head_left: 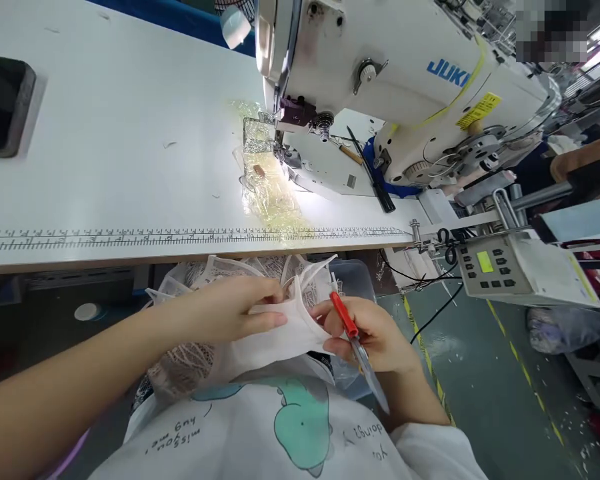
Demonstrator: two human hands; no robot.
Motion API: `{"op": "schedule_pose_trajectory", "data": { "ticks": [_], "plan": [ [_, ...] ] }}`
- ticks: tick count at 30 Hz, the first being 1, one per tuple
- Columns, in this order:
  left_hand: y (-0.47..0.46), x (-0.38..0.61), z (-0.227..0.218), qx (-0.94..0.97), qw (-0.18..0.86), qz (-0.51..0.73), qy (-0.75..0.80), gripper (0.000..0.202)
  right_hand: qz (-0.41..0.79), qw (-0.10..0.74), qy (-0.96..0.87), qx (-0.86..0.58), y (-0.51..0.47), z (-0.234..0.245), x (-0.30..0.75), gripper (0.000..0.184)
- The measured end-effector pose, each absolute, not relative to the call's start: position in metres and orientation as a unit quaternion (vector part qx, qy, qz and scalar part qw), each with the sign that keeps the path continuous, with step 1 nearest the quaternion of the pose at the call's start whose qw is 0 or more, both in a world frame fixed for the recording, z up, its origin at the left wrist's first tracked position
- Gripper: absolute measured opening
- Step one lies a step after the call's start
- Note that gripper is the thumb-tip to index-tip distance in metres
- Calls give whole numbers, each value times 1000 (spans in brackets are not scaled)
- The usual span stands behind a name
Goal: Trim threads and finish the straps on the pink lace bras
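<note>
White table (105, 133) in a sewing workshop, with a printed ruler (130, 238) along its near edge. Sewing machine (405, 80) sits on the table's right half and serves as landmark.

- Clear plastic film (265, 193): flat on the table, directly under and in front of the machine's needle end, lit by the machine lamp.
- Dark tray (3, 103): far left of the machine, at the table's edge.
- Grey control box (485, 267): below the machine's right end, off the table's front corner.
- White cloth (280, 340): below the table edge, in front of the machine's needle end, held over the lap between both hands.
- Left hand (235, 310): fingers together, clamped on the cloth's top fold.
- Right hand (375, 337): fingers closed on a red-handled tool (344, 317), red end at the cloth's right edge, metal end pointing back toward the person.
- Lace (190, 363): bunched under the left hand, touching the cloth.
</note>
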State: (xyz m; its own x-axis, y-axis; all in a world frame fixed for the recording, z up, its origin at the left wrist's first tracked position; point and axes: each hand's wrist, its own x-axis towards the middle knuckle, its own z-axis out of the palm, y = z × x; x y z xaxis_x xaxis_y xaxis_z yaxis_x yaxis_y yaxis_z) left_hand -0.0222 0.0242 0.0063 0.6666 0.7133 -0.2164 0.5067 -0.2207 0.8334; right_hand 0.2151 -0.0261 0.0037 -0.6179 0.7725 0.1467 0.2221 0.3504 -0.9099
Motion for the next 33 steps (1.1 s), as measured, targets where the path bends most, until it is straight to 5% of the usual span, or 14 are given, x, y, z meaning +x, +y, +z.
{"op": "schedule_pose_trajectory", "data": {
  "ticks": [8, 13, 17, 23, 33],
  "plan": [
    [33, -20, 0, 691, 631, 94, 340, 23, 413, 276, -786, -367, -14, 10, 215, 11],
    [25, -28, 0, 690, 526, 199, 456, 26, 381, 246, -772, -444, -8, 1, 205, 8],
    [17, -34, 7, 649, 505, 275, 498, 18, 358, 311, -762, -440, -3, -8, 194, 7],
    [11, -39, 18, 586, 521, 316, 535, 18, 370, 328, -729, -473, 13, 8, 179, 34],
    [5, -43, 16, 545, 524, 367, 542, 18, 441, 278, -757, -395, 38, 22, 137, 10]
  ]
}}
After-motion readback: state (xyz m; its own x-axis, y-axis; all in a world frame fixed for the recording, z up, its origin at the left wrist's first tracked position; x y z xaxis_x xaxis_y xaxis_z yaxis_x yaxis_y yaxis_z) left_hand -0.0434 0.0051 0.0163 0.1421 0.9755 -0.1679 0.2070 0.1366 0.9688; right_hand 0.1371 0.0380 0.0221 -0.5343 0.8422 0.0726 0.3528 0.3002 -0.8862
